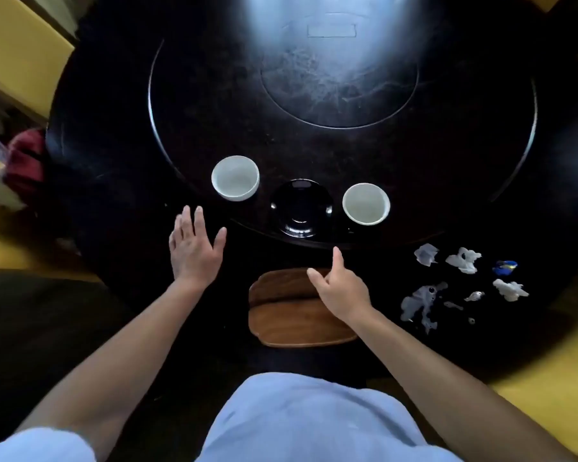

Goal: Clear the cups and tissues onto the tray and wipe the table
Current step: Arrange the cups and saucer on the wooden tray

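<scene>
Two white cups stand on the round dark table (pixel 114 201): one cup (pixel 235 178) at the left, the other cup (pixel 366 204) at the right, with a black dish (pixel 301 208) between them. A brown wooden tray (pixel 287 315) lies at the near edge. Crumpled white tissues (pixel 464 259) and another tissue (pixel 510 289) lie at the right, beside a spill (pixel 419 303) of wet patches. My left hand (pixel 194 248) hovers open below the left cup. Over the tray's right part, my right hand (pixel 342 288) is open, holding nothing.
A raised round turntable (pixel 341 95) fills the table's middle and carries the cups and dish on its near rim. A small blue and yellow wrapper (pixel 505 267) lies among the tissues. Yellow seats (pixel 17 58) surround the table; a red cloth (pixel 25 158) sits at the left.
</scene>
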